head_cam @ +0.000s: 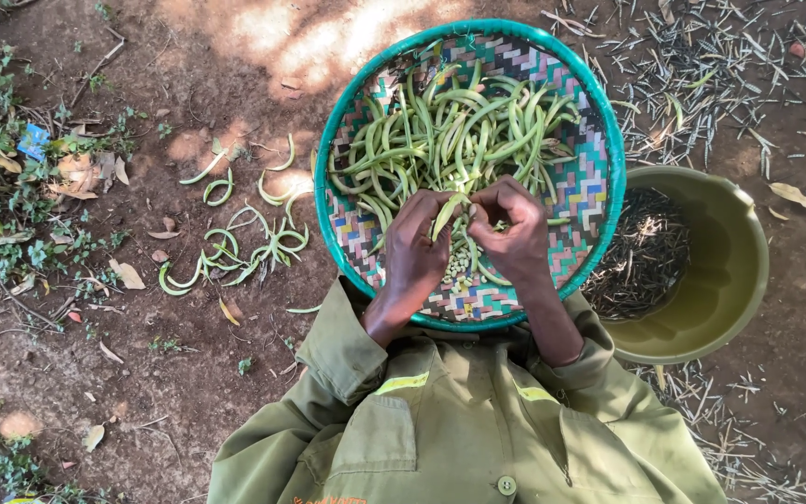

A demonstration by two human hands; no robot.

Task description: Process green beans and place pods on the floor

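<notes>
Bare reddish earth [188,84] lies under us, dappled with sunlight at the far side and scattered with dry leaves and small weeds [11,205] on the left.

Our fingers [440,201] meet over the near half of the basket. Those of our left hand [414,250] and right hand [515,229] are pinched together on one green bean pod [447,215], which stands tilted between the two sets of fingertips, the thumbs pressed at its upper end. Just below the pod, under our hands, a small heap of pale shelled beans [459,266] rests on the basket's woven floor.

Beyond our knuckles, on the far side, a loose pile of whole green pods [450,135] fills the middle of the basket. It is a round woven basket [599,112] with a teal rim and a chequered weave of pink, blue, white and yellow, and its near edge touches our lap.

Our olive-green sleeves [347,345] run back toward us from the wrists, and the shirt front shows a buttoned pocket.

On the right, just beside the basket and partly tucked under its rim, sits an olive-green plastic bowl [739,271] holding dark, dry stringy trimmings [641,257]. On the ground to the left, near the basket, curled empty pod shells [244,243] lie in a scatter. Dry stalks and husks [720,75] litter the earth on the far right.
</notes>
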